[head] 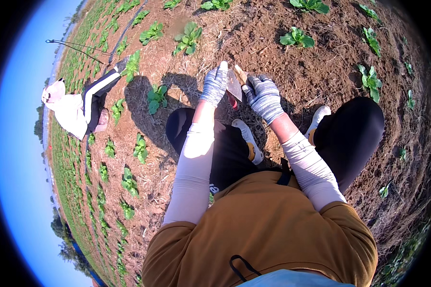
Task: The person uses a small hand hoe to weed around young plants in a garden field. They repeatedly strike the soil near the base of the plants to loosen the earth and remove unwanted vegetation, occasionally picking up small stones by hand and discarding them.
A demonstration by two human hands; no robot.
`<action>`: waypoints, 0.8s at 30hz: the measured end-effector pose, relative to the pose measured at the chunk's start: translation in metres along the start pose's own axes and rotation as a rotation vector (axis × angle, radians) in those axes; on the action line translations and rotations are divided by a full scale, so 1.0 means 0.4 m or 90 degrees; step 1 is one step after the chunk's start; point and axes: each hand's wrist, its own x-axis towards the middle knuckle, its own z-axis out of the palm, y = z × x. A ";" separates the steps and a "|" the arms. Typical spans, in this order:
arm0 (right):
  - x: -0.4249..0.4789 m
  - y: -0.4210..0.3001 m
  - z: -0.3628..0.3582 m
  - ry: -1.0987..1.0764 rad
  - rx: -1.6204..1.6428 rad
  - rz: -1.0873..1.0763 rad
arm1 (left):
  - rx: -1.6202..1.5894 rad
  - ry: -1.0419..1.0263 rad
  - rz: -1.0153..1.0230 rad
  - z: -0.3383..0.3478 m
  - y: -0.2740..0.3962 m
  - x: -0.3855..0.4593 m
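Note:
Both of my hands wear grey-and-white striped knit gloves and are close together above the soil. My left hand (215, 84) is at the left edge of a small hand trowel's metal blade (234, 85), with its fingers pointing forward, and seems to hold it. A red part of the trowel (232, 102) shows below the blade; the rest is hidden. My right hand (265, 97) grips a flat tan piece, apparently wood (241, 74), against or just beside the blade's right side. Whether the two touch is unclear.
Leafy green seedlings (297, 37) stand in rows, one plant (157, 98) just left of my hands. Dry straw covers the left soil (154, 179). My knees and white shoes (248, 140) flank the ground below. Another person (70, 107) sits at left near a black hose (127, 28).

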 end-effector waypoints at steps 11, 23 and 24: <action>-0.006 0.009 -0.010 -0.048 0.095 0.143 | -0.040 0.000 -0.097 -0.036 0.039 -0.003; -0.031 -0.017 0.003 -0.073 0.182 0.037 | -0.011 0.116 -0.019 -0.038 -0.015 -0.003; -0.026 0.018 0.005 -0.043 0.262 0.105 | 0.035 0.069 -0.087 -0.058 0.000 0.007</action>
